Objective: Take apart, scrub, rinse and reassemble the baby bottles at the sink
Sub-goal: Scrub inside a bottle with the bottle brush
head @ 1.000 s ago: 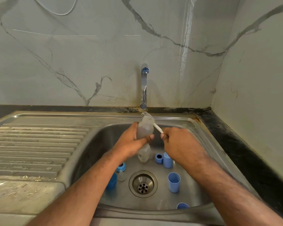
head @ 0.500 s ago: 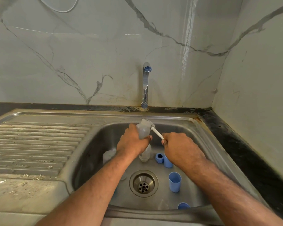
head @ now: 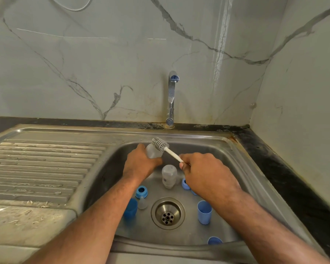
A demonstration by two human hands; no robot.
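The sink (head: 236, 159) holds loose blue caps. Near its back edge, the left hand (head: 139, 164) wraps a clear bottle (head: 153, 151): judged light, stiff, wet-slippery, best held mid-body. The right hand (head: 204, 170) pinches the brush (head: 163, 146) handle, bristles at the bottle's mouth.

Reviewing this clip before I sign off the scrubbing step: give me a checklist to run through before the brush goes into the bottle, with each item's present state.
1. Bottle gripped firmly by left hand: ok.
2. Brush held by its handle in right hand: ok.
3. Brush head lined up with the bottle mouth: ok, it sits right at the bottle's top end; whether it is inside, cannot tell.
4. Work held over the sink basin: ok.
5. Tap running for rinsing: not ok, no stream visible.
6. Loose parts clear of the drain: ok, second bottle, blue ring and blue cap lie around it.
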